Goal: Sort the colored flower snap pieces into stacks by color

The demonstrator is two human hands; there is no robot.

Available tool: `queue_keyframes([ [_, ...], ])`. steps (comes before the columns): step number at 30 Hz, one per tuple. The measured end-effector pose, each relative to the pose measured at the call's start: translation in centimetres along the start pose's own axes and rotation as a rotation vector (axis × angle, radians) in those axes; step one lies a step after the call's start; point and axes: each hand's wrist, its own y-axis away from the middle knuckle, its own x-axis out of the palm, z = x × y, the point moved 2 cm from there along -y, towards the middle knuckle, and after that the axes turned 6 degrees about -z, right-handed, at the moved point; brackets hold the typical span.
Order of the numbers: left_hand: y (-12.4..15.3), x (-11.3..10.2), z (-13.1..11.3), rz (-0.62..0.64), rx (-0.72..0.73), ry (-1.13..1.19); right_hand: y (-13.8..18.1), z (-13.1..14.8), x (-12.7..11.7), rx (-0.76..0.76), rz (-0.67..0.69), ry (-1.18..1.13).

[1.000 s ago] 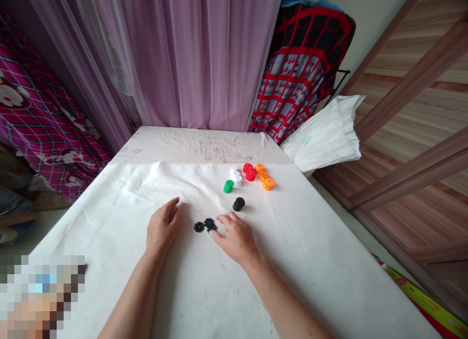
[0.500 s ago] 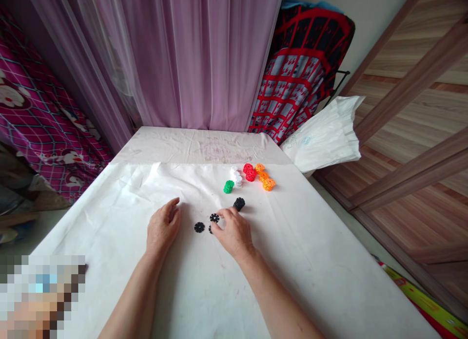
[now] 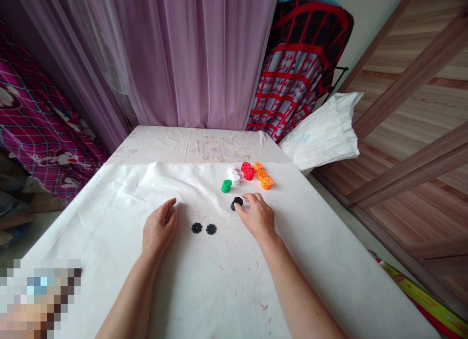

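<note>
On the white cloth lie two flat black notched discs (image 3: pixel 204 229), side by side. Beyond them to the right is a short stack of black discs (image 3: pixel 238 201). My right hand (image 3: pixel 259 215) is at the right side of that stack, its thumb at the near edge and its fingers apart. Whether the thumb touches the stack I cannot tell. My left hand (image 3: pixel 159 227) rests on its side left of the two discs, loosely open with nothing in it.
Behind the black stack are a green stack (image 3: pixel 226 185), white discs (image 3: pixel 234 175), red stacks (image 3: pixel 247 171) and orange stacks (image 3: pixel 265 180). A white bag (image 3: pixel 323 134) is at the table's right edge. A purple curtain (image 3: pixel 197 61) hangs behind the table.
My right hand has moved right, from the loose discs to the black stack. The disc that stood at its fingertips no longer shows there; two loose discs lie in view. My left hand has barely moved.
</note>
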Motion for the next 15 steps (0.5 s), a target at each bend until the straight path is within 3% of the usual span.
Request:
queue_keyframes([
  [4,0.0,0.0,-0.1,0.012,-0.008,-0.003,2.1,1.1,0.0,-0.101,0.045,-0.101],
  [8,0.0,0.1,-0.2,0.010,-0.003,-0.002,4.9,3.3,0.9,-0.195,0.255,-0.136],
  [11,0.0,0.1,-0.2,-0.004,0.002,0.007,6.0,4.6,1.5,-0.221,0.351,-0.089],
  [15,0.0,0.1,-0.3,-0.004,-0.009,0.016,6.0,5.6,2.1,-0.189,0.383,-0.075],
])
